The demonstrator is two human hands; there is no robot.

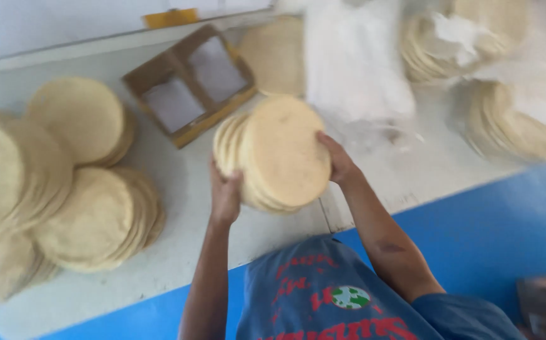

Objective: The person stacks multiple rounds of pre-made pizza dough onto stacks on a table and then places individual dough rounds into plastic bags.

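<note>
The person stands at a white table (178, 189) w/ both arms extended over it. The left hand (225, 194) and right hand (337, 162) hold a stack of tortillas (280, 154) between them, tilted up on edge so the flat round face points toward the person. Left hand is clamped on the stack's lower left edge, fingers wrapped behind; right hand is pressed against the right edge, fingers closed on the rim. The stack is raised above the table, approx. at its middle, near the front edge. To the left, several more tortilla piles (84, 214) lie flat on the table, overlapping each other. Behind the held stack sits a cardboard tray (188, 85) w/ two compartments, lined in white. Just right of the tray, another tortilla pile (276, 55) lies flat. Further right, white plastic bags (354, 63) rest on the table, w/ bagged tortilla stacks (518, 119) beside them; detail there is blurred. The person wears a blue shirt (323, 296) w/ red print. The table's front edge is blue.
</note>
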